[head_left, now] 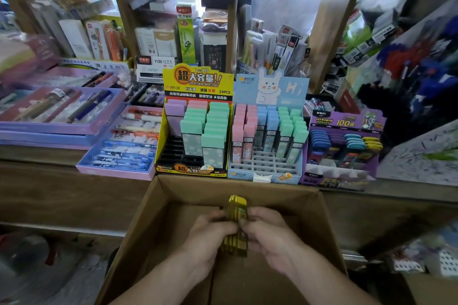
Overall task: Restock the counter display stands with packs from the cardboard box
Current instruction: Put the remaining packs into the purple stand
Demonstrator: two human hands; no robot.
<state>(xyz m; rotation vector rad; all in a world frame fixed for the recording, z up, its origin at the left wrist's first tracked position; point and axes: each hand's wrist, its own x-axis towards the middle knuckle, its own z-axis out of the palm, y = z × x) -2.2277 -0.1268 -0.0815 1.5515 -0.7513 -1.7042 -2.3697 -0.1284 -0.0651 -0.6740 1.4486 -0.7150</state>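
Observation:
Over the open cardboard box [158, 225] I hold a small stack of yellow packs [236, 208] upright. My left hand [210, 233] grips the stack from the left and my right hand [267, 233] from the right. On the counter behind the box stand three display stands. The yellow stand [195, 77] holds purple, pink and green packs, and its front left slots look empty. The blue rabbit stand [270, 89] has pink, blue and green packs with bare front rows. The purple stand [347, 121] carries blue, purple, teal and yellow packs.
Purple trays of pens [62, 109] and a pink tray of pens [124, 141] lie on the counter to the left. Shelves packed with stationery rise behind the stands. A slanted rack of pens [416, 62] fills the right side. The wooden counter edge [74, 153] runs across.

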